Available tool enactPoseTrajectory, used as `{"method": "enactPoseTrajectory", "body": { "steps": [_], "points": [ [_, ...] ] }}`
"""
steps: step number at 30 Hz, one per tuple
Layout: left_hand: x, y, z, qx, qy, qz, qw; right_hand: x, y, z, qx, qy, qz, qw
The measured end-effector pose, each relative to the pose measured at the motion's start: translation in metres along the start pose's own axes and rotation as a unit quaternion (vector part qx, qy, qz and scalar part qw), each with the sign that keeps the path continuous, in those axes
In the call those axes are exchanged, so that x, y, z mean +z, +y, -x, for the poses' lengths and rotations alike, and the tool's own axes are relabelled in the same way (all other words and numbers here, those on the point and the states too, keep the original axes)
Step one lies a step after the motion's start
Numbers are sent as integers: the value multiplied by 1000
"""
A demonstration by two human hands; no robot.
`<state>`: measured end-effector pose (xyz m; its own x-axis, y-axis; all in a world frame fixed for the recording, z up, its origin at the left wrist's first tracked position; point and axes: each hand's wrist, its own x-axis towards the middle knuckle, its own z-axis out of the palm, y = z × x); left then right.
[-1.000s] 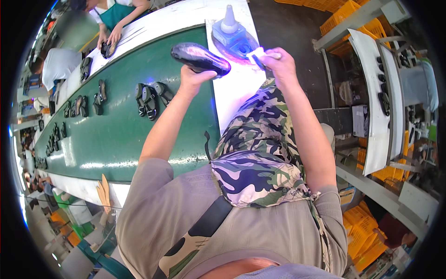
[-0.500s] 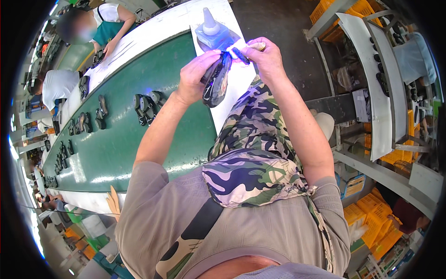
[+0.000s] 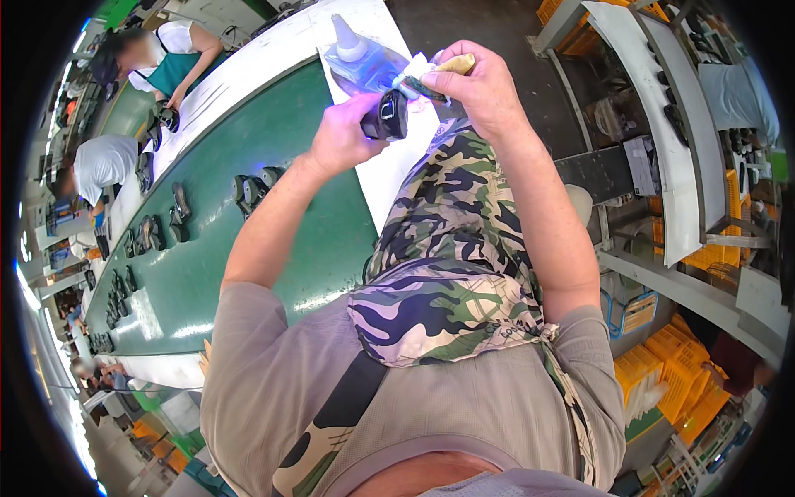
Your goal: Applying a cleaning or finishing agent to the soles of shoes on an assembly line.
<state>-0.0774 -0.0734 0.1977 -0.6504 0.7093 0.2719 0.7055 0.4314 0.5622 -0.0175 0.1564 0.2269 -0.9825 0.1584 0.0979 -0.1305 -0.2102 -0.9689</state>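
My left hand (image 3: 346,137) is closed round a black shoe (image 3: 389,116), whose shiny buckle faces up. A few centimetres to its right, my right hand (image 3: 484,89) pinches a tan stick-like tool (image 3: 456,64). White cloth-like material (image 3: 416,66) and a narrow dark piece (image 3: 425,89) show at the same fingertips; what the dark piece is, I cannot tell. Just beyond both hands a clear squeeze bottle (image 3: 361,66) with a pointed pale nozzle stands under bluish light on the white tabletop (image 3: 381,195).
A green conveyor belt (image 3: 310,224) runs along my left, carrying several dark shoes (image 3: 248,192). Across it, a co-worker (image 3: 170,62) handles shoes. To my right stand a grey rack with a white shelf (image 3: 629,91) and orange crates (image 3: 671,373).
The shoe has turned in my left hand, bringing its buckle into view. My right hand has come away from the shoe, still holding the tan tool.
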Motion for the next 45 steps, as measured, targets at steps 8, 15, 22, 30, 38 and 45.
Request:
{"method": "enactPoseTrajectory", "body": {
  "steps": [8,15,22,30,38,45],
  "points": [
    [-12,6,-13,-112,-240,100,959,-16,-1,-10,-93,24,121,988],
    [-1,-4,-12,-182,-250,348,885,-21,14,-11,-138,4,164,977],
    [12,-7,-9,-264,-240,487,797,-26,24,1,-92,-20,163,982],
    [22,5,-17,-302,-196,555,750,-38,47,19,-108,-15,117,987],
    [41,0,-31,-325,-167,602,711,-66,39,39,-3,-55,135,989],
    [61,27,-46,-313,-139,613,712,-94,29,59,-65,-32,126,989]
  ]
}}
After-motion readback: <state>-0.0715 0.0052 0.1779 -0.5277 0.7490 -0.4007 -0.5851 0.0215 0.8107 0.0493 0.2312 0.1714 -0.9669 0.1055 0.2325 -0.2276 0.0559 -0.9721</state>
